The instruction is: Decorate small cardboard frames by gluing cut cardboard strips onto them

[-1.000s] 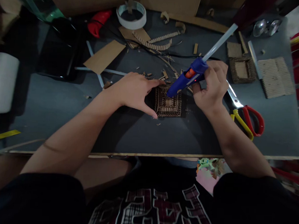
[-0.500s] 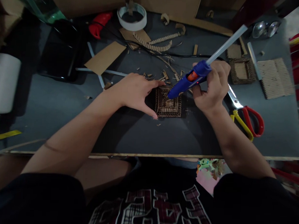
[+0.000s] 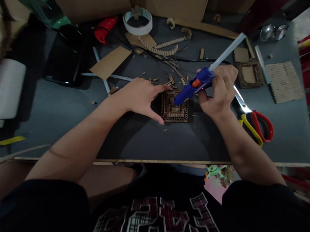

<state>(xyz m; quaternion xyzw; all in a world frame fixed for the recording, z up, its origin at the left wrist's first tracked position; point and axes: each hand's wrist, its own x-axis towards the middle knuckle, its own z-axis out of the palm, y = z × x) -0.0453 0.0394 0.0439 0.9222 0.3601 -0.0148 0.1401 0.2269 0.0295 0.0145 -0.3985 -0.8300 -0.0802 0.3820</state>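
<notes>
A small square of layered corrugated cardboard (image 3: 179, 117) with stepped, frame-like walls lies flat on the dark table. My left hand (image 3: 142, 96) steadies it from the left, the thumb at its near corner and the forefinger at its far corner. In my right hand (image 3: 219, 93) is a blue hot glue gun (image 3: 192, 88), fingers wrapped round the handle, with a long translucent glue stick (image 3: 227, 52) rising from its back. The nozzle points down into the middle of the square; whether it touches the cardboard I cannot tell. A small red light shows on the gun's side.
Scissors (image 3: 263, 126) with red and yellow handles lie right of my right hand, below a second cardboard frame (image 3: 250, 75) and a corrugated sheet (image 3: 285, 82). Behind are cardboard scraps (image 3: 169, 79), a black cable (image 3: 184, 60) and a tape roll (image 3: 137, 26). A black case (image 3: 65, 57) stands left.
The glue gun has tilted slightly, its glue stick's top end swinging left and down. My left hand keeps its place at the cardboard square. The whole view has shifted a little.
</notes>
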